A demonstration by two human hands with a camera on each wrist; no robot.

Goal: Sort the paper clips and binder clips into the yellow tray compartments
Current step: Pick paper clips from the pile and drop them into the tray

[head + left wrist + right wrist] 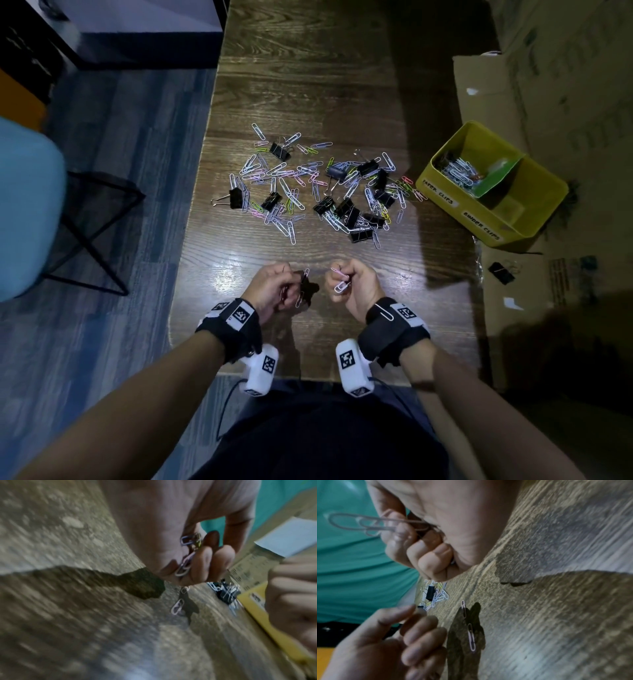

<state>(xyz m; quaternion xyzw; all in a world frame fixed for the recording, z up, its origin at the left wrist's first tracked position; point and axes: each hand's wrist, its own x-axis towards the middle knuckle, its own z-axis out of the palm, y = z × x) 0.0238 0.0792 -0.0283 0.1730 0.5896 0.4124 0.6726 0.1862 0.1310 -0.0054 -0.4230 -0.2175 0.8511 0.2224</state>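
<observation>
Your left hand (274,287) curled round several paper clips (186,563), raised over near worktop (308,85) edge. Your right hand (349,286) beside it, fist pinching white and pink clips (340,279). Beyond hands: mixed clip pile (315,188) mid-worktop. Right of pile: yellow tray (493,185), paper clips in far compartment.

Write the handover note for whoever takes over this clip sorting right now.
Left hand: pinches a few paper clips; two lie on the table below it.
Right hand: grips pink and white paper clips.
Mixed pile of coloured paper clips and black binder clips: mid wooden table.
Yellow plastic tray: to the right; the paper-clips compartment is part filled.
One black binder clip lies on the cardboard beside the tray.
Left: most of the pile.
</observation>
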